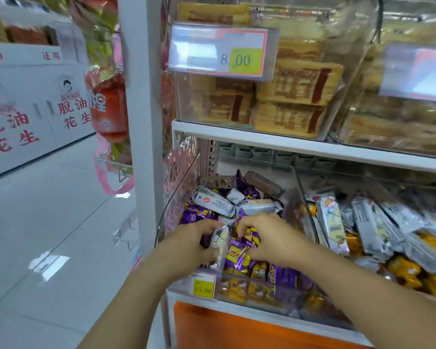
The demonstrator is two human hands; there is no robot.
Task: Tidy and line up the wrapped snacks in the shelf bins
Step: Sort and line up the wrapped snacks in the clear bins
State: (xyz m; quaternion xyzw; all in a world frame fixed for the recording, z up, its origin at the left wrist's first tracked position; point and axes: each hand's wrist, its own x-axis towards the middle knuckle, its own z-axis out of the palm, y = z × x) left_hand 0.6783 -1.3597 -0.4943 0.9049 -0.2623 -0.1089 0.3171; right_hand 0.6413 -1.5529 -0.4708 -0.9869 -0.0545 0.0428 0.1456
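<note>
Shelf duty at the clear plastic bin point(180, 197): your left hand point(194, 240) pinches a silver-white wrapped snack bar point(220, 244), your right hand point(272, 238) curls over crumpled purple-and-yellow wrapped snacks point(248, 238). Lay the bar flat, label up, parallel with its neighbours, before letting go.

Both hands, left point(189, 244) and right point(269, 240), sit among wrapped snacks point(213, 201) in the lower bin point(262, 293) at 6 o'clock. A second bin point(308, 212) adjoins at 3 o'clock. At 12 o'clock, the upper shelf point(262, 138) carries stacked packets point(295, 84).
</note>
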